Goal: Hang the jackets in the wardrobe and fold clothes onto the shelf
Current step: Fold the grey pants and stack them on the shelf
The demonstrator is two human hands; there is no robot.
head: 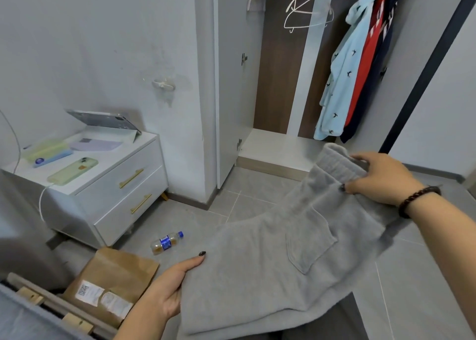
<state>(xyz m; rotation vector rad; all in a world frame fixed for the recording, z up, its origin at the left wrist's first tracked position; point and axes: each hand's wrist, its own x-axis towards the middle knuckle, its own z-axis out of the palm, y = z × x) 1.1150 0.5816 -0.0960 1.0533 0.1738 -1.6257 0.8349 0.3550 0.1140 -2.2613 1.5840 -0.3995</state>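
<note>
Grey sweatpants: I hold them slanting, waistband pointing up-right toward the wardrobe.
Right hand: I pinch the waistband.
Left hand: I grip the lower edge.

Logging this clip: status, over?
Both hands, left and right, grip grey sweatpants, held unfolded. Wardrobe shelf ahead. Nothing blocking.

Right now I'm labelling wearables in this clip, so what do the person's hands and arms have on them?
Both forearms are bare, with no sleeves in view. The right hand has a dark beaded bracelet around its wrist. The left hand wears nothing visible. Fingernails on both are painted dark.
</note>
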